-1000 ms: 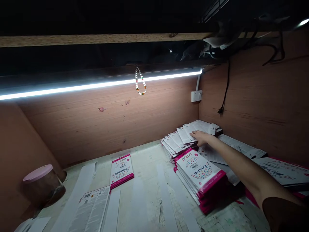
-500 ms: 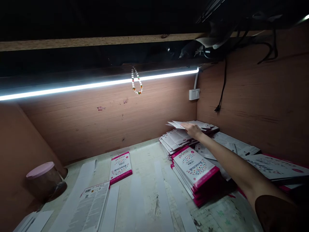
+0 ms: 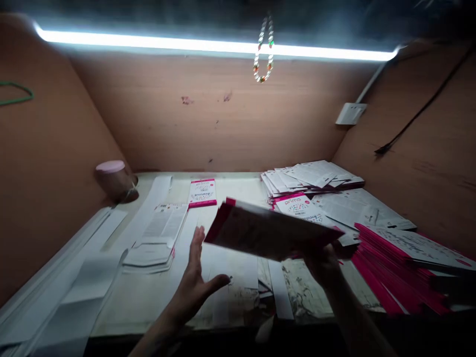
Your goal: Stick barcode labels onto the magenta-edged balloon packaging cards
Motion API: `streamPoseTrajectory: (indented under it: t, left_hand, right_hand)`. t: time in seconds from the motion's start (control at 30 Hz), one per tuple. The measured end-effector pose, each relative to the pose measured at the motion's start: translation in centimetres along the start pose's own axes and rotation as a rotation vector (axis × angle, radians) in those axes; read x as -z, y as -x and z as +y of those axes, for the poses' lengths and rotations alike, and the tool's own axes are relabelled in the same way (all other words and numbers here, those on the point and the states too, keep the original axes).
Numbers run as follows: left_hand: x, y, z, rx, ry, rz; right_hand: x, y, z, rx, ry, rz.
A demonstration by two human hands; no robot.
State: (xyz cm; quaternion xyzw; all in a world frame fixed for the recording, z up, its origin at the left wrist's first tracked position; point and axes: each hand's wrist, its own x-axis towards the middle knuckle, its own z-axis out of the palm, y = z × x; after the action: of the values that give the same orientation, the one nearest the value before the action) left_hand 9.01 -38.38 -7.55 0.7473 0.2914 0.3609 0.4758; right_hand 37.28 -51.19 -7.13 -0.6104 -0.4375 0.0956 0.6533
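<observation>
My right hand grips the right end of a bundle of flat pink-and-white printed packets, held tilted above the table. Its shaded underside makes the print hard to read. My left hand is open, thumb and fingers spread, just off the bundle's left end. Behind the bundle, partly covered by it, lies a pile of packets marked "prima". Farther back at the right, more packets lie heaped with their pale backs up.
Pink-edged packets fan out at the right. Packets with flaps, a small pile and long white paper strips lie leftward. A pink-lidded jar stands by the left wall. A beaded string hangs by the tube light.
My right hand has come back from the heaped packets and now holds a bundle near the front. My left hand has entered view. The view has shifted toward the left and down.
</observation>
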Motion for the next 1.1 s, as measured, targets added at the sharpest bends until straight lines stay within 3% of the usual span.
streamPoseTrajectory:
  t: [0.13,0.33,0.4,0.57,0.63,0.73,0.87,1.1]
  left_hand:
    - [-1.2,0.6,-1.4,0.058,0.049,-0.062]
    - [-2.1,1.6,-2.2,0.128,0.121,-0.064]
    - [-2.0,1.7,-1.9,0.117,0.114,-0.079]
    - [-2.1,2.0,-0.9,0.016,0.102,0.009]
    - [-2.3,2.2,-1.0,0.04,0.127,-0.004]
    - [-2.8,2.4,-1.8,0.14,0.215,-0.112]
    - [-3.5,2.6,-2.9,0.213,0.268,-0.077]
    - [-3.1,3.1,-2.4,0.217,0.182,-0.105]
  right_hand:
    - [-0.8,5.2,3.2,-0.176,-0.175,-0.205]
    - [-0.7,8.3,2.5,-0.129,-0.06,-0.261]
    - [-0.9,8.9,2.3,-0.142,-0.056,-0.224]
    - [-1.4,9.6,1.5,-0.15,-0.087,-0.026]
    - [-1.6,9.4,1.4,-0.195,-0.098,-0.076]
    - [-1.9,9.2,1.9,-0.248,-0.138,-0.155]
    - [-2.1,9.5,3.1,-0.211,-0.117,-0.167]
    - [-2.1,10.0,2.7,-0.087,-0.083,-0.211]
